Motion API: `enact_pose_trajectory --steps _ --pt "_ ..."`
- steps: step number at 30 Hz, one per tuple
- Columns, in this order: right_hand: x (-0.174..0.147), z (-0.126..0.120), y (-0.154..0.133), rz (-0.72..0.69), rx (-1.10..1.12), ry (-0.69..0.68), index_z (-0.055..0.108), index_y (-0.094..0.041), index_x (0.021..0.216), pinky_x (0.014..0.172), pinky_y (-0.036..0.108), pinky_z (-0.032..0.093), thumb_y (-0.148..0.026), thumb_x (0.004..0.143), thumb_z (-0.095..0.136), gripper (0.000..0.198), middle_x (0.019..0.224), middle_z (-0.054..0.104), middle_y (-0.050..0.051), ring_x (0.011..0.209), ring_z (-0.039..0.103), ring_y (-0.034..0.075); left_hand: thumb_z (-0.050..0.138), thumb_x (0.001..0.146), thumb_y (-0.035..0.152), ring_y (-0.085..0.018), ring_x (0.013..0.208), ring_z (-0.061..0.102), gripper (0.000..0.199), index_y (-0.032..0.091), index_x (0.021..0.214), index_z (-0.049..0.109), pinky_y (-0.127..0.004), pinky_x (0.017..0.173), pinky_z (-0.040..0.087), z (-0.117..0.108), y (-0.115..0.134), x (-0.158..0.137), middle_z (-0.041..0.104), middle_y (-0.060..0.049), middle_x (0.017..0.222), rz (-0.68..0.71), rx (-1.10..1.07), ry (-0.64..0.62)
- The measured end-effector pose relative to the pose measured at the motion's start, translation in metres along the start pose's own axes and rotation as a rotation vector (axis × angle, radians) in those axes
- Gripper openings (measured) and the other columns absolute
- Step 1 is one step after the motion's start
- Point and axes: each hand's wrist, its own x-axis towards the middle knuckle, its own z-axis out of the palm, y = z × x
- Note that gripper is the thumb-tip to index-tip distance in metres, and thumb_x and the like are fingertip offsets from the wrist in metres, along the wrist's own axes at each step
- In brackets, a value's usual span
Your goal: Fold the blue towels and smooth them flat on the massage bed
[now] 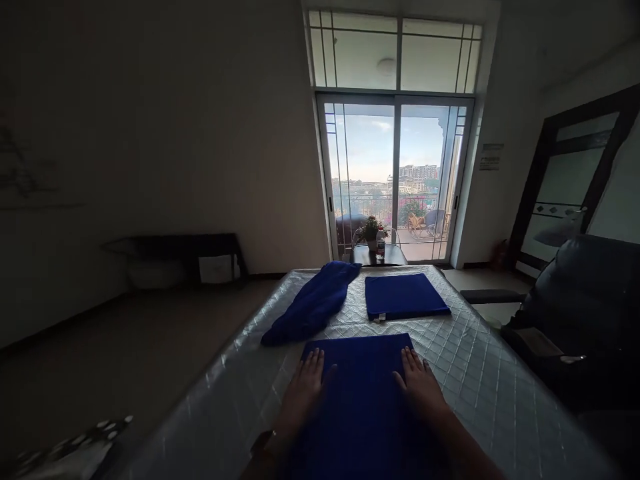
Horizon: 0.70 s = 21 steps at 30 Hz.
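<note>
A dark blue cloth (367, 407) lies flat and smooth in front of me on a silvery quilted mattress (480, 373). My left hand (307, 380) rests on its left edge, fingers stretched forward and thumb apart. On the opposite edge my right hand (420, 383) lies flat too, its fingers extended near the far right corner. Neither hand grips anything. Beyond the cloth, to the right, is a neatly folded blue cloth (406, 295) with a small pale tag. A loosely bunched blue cloth (315, 303) stretches diagonally at the far left. The near end of the front cloth is in shadow.
Past the mattress stands a small table (395, 256) with a potted plant (371, 230) and a bottle (380, 245), before a sliding glass door (397, 173). A dark armchair (585, 313) is at the right. A black low piece of furniture (190, 250) stands along the left wall.
</note>
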Motion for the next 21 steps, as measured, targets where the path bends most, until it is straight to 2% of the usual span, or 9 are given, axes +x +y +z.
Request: enact_pose_trajectory --steps 4,11,17,21 --pt "0.001 -0.002 -0.002 0.008 -0.035 -0.014 0.016 -0.011 0.161 0.129 0.044 0.011 -0.056 0.099 0.017 0.077 0.169 0.014 0.007 0.158 0.01 0.021 0.01 0.098 0.064 -0.03 0.154 0.028 0.084 0.006 0.155 0.031 -0.05 0.128 0.024 0.002 0.001 0.002 0.031 -0.017 0.165 -0.001 -0.062 0.013" --pt "0.004 0.003 -0.003 0.005 -0.106 0.009 0.021 -0.012 0.16 0.128 0.044 0.016 -0.054 0.099 0.019 0.074 0.169 0.018 0.007 0.157 0.014 0.021 0.021 0.097 0.066 -0.03 0.153 0.032 0.079 0.013 0.154 0.038 -0.052 0.127 0.026 0.01 -0.004 0.003 0.036 -0.015 0.163 -0.019 -0.145 0.091" --pt "0.009 -0.006 -0.009 -0.013 -0.235 -0.025 0.031 -0.009 0.157 0.127 0.045 0.018 -0.047 0.099 0.022 0.07 0.166 0.025 0.011 0.156 0.019 0.024 0.019 0.096 0.067 -0.029 0.155 0.027 0.084 0.009 0.154 0.036 -0.051 0.128 0.023 -0.006 0.001 -0.002 0.033 -0.016 0.164 -0.033 -0.167 0.036" --pt "0.022 -0.018 -0.02 -0.053 -0.265 -0.002 0.029 -0.005 0.157 0.127 0.043 0.017 -0.045 0.099 0.02 0.071 0.166 0.025 0.013 0.156 0.018 0.024 0.015 0.096 0.067 -0.03 0.156 0.024 0.087 0.004 0.154 0.032 -0.049 0.13 0.019 -0.017 0.005 -0.003 0.028 -0.017 0.166 -0.042 -0.151 -0.022"
